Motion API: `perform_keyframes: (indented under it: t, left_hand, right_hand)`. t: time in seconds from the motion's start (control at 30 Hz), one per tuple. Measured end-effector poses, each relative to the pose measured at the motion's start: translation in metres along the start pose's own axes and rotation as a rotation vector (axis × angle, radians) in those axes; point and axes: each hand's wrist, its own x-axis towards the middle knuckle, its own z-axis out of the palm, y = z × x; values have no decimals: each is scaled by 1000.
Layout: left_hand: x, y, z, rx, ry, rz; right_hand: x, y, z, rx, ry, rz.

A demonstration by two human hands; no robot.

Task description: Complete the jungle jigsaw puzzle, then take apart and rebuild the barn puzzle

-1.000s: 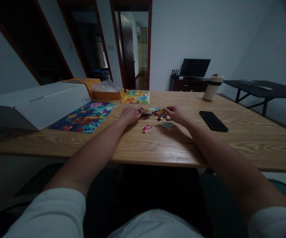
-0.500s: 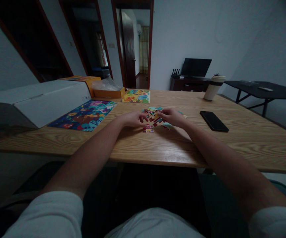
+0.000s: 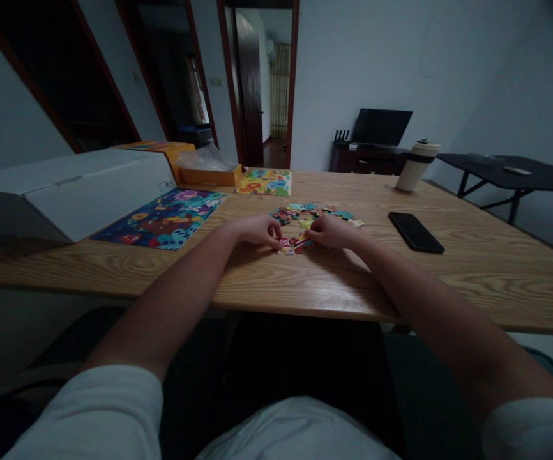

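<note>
**Left hand (image 3: 260, 230) and right hand (image 3: 330, 231) face each other over jigsaw pieces at the centre of the frame**

The left hand, just left of centre, has its fingers curled and its thumb and fingertips close together at the left edge of a red-and-white piece (image 3: 285, 243). Whether they grip this piece or only touch it, I cannot tell. The right hand, just right of centre, holds a striped piece (image 3: 302, 243) between its thumb and fingers, next to the red-and-white one; whether the two are joined is too small to see.

Just above the hands lies a loose pile of colourful pieces (image 3: 288, 214), partly hidden by the right hand. All of these are on a wood-grain table (image 3: 267, 287) that spans the middle of the frame.

To the left of centre lies a dark blue picture sheet (image 3: 161, 217), beside a long white box (image 3: 99, 185). Above centre is a yellow picture sheet (image 3: 264, 183), near an orange tray (image 3: 212, 176) with clear plastic (image 3: 207, 156) in it. Right of centre, a black phone (image 3: 416, 232) lies flat, and a cream tumbler (image 3: 416, 167) with a dark band stands beyond it. A black screen (image 3: 382, 126) stands in the upper right.
</note>
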Motion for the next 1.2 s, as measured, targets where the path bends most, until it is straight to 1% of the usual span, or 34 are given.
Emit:
perform_keyframes:
  t: [0.1,0.23,0.33,0.4,0.5,0.57,0.63,0.7,0.8,1.0,1.03,1.1,1.2]
  left_hand:
    - [-2,0,-1,3,-7,0]
    - [-3,2,-2,-5,-36,-9]
    - [-3,2,-3,10,-42,-24]
    - [-3,2,-3,18,-43,-35]
    - [-5,2,-5,26,-54,-44]
    - [-6,3,-6,39,-60,-46]
    - [-8,4,-8,48,-56,-46]
    - [-8,4,-8,48,-52,-45]
    - [-6,0,-7,33,-61,-38]
    - [0,-10,-3,-28,-68,-38]
    - [0,-11,-3,-28,-66,-33]
    - [-1,-10,-4,-24,-64,-19]
    - [-2,-9,-5,-12,-63,-19]
  right_hand:
    - [-1,-4,0,-89,20,-20]
    - [0,-4,1,-86,31,-31]
    - [-1,-4,1,-97,8,-35]
    - [-1,-4,0,-67,-16,-28]
    - [-1,0,-2,54,-71,-39]
    - [0,5,-3,166,-59,-81]
    - [1,11,-4,267,4,-142]
    - [3,15,-4,315,55,-205]
    - [7,11,-1,293,59,-265]
    - [4,-17,1,188,67,-396]
    - [1,-19,0,173,67,-388]
    - [-5,-19,-4,125,36,-303]
    - [-13,-16,-8,30,-95,-180]
